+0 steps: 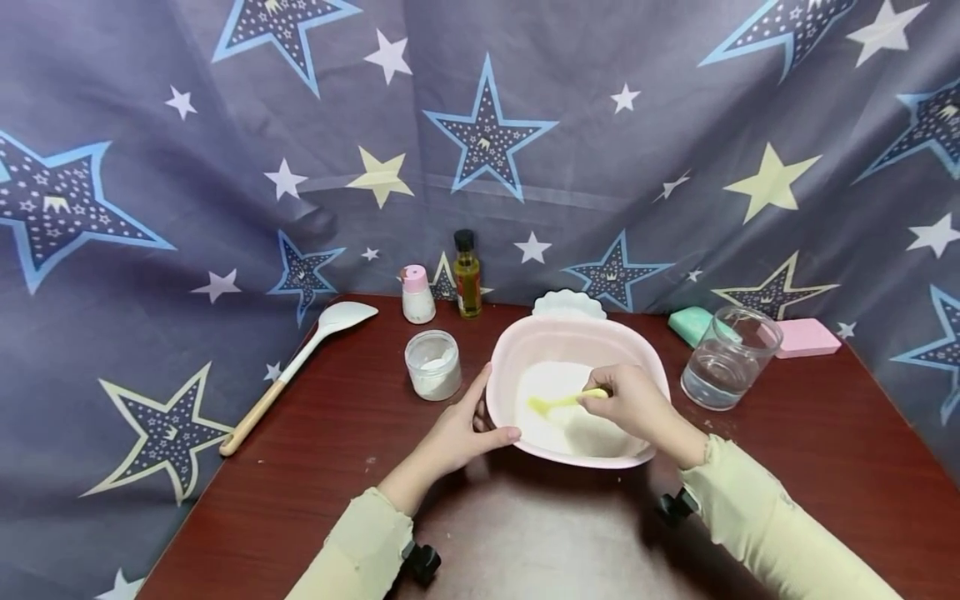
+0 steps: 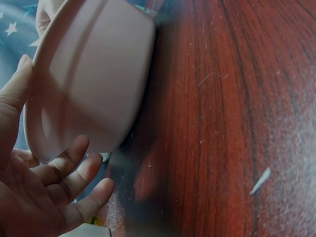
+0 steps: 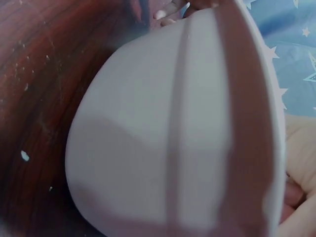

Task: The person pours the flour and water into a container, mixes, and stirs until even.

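A pale pink basin [image 1: 577, 340] stands on the table with a white layer [image 1: 536, 379] over its bottom. My left hand [image 1: 459, 433] holds the basin at its left end, thumb on the near rim and index finger along the far side of the corner. In the left wrist view the other fingers [image 2: 79, 185] curve loosely beside the outer wall. Above the basin, my right hand [image 1: 630, 404] pinches the handle of a yellow spoon [image 1: 558, 402], whose head dips into the white layer. The right wrist view mostly shows the basin's outer wall [image 3: 133, 128], which hides the spoon.
An open jar of white powder [image 1: 435, 371] stands left of the basin. Behind are a pink-capped shaker [image 1: 417, 296], an oil bottle [image 1: 468, 279] and a white scalloped dish [image 1: 568, 303]. A glass of water [image 1: 726, 367] and sponges [image 1: 806, 337] sit right; a long-handled turner [image 1: 300, 358] lies left.
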Available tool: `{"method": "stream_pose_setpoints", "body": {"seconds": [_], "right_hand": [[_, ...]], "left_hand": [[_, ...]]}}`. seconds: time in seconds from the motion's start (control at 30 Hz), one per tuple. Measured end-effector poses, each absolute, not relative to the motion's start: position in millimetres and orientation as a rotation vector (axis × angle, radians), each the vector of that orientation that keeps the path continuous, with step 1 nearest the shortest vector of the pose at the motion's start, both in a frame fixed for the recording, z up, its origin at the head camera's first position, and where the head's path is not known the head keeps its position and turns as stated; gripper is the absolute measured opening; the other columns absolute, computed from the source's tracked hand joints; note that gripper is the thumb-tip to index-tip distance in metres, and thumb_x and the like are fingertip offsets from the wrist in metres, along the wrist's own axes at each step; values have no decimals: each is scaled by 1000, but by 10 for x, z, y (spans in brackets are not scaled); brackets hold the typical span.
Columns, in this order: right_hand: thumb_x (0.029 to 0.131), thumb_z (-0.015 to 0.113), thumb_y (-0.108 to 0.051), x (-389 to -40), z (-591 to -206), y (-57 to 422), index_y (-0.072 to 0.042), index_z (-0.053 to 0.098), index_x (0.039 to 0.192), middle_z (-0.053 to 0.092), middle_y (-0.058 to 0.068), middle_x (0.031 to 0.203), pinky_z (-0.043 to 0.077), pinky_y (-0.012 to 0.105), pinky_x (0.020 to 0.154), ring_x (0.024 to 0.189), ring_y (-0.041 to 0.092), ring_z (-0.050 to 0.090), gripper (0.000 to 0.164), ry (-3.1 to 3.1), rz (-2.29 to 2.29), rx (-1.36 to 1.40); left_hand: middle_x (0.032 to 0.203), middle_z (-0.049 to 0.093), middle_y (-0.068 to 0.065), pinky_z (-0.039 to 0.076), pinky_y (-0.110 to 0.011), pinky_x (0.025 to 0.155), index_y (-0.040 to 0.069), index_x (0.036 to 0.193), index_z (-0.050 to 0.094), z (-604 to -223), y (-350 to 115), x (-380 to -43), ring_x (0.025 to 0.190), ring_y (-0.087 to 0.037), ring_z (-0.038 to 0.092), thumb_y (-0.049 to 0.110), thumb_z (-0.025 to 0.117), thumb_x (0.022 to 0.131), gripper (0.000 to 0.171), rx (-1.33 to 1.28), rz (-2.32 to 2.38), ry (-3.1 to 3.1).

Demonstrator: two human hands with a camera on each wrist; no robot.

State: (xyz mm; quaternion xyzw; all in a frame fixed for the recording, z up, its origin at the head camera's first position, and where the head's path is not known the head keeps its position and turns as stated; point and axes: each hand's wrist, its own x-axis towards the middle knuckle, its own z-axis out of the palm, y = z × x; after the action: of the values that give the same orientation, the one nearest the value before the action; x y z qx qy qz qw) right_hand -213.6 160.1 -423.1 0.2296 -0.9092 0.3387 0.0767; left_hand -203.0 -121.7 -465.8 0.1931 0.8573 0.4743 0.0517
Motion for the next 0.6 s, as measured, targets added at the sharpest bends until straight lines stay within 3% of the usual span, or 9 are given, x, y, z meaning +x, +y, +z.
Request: {"method": "stream_pose_setpoints", "body": {"seconds": [0.17, 0.4, 0.6], "right_hand": [[77, 74, -8, -2162, -4234, 1606, -16, 63, 64, 40, -11, 52, 32, 26, 53, 52, 8, 37, 18, -2737, 915, 535], [74, 73, -9, -2183, -4155, 1770, -15, 68, 68, 49, -10, 55, 36, 32, 56, 56, 16, 45, 10, -2751, 729, 401], [74, 71, -7, -2175, -4089, 1964, -11, 69, 70, 47, -7, 54, 34, 32, 53, 54, 16, 44, 7, -2773, 688, 380]], "left_hand": [[83, 61, 1, 48, -27, 69, 19, 157, 19, -4673, -1248, -2030, 71, -10, 61, 37, 82, 79, 102, 573, 1440, 2615], [83, 61, 2, 48, -27, 69, 18, 157, 18, -4682, -1224, -2047, 71, -10, 62, 37, 82, 79, 103, 580, 1454, 2597], [82, 61, 0, 48, -27, 69, 19, 157, 19, -4655, -1197, -2041, 72, -11, 61, 37, 82, 79, 102, 568, 1449, 2603]]}}
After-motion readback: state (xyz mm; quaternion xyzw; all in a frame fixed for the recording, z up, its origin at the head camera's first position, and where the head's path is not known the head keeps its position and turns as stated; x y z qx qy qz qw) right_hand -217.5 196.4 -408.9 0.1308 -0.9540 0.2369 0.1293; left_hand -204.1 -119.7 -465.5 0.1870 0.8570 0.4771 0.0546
